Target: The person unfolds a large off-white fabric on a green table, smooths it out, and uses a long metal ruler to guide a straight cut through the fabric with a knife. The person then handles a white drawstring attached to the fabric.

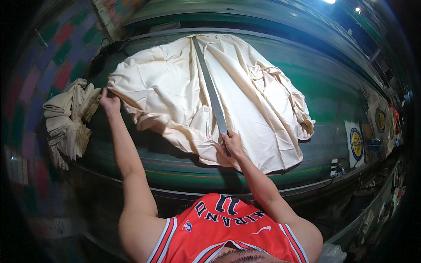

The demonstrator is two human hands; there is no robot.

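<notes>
A large cream cloth point(166, 74), gathered and wrinkled along its sides, lies spread over the green table. At its left edge my left hand point(110, 103) is closed on the fabric, the thumb raised beside the cloth and some fingers hidden beneath it. My right hand point(232, 143), at the near edge, is closed round the near end of a long flat grey metal strip point(209, 87). This strip runs over the cloth from my hand to the far edge, slightly tilted to the left. Whether it is a ruler or a blade I cannot tell.
Folded cream cloths point(66, 111) are stacked at the left of the green table point(333, 105). At the right are a white cloth with a round emblem point(355, 142), a power strip point(337, 168) and hanging bags point(380, 118). A painted brick wall point(66, 44) stands left.
</notes>
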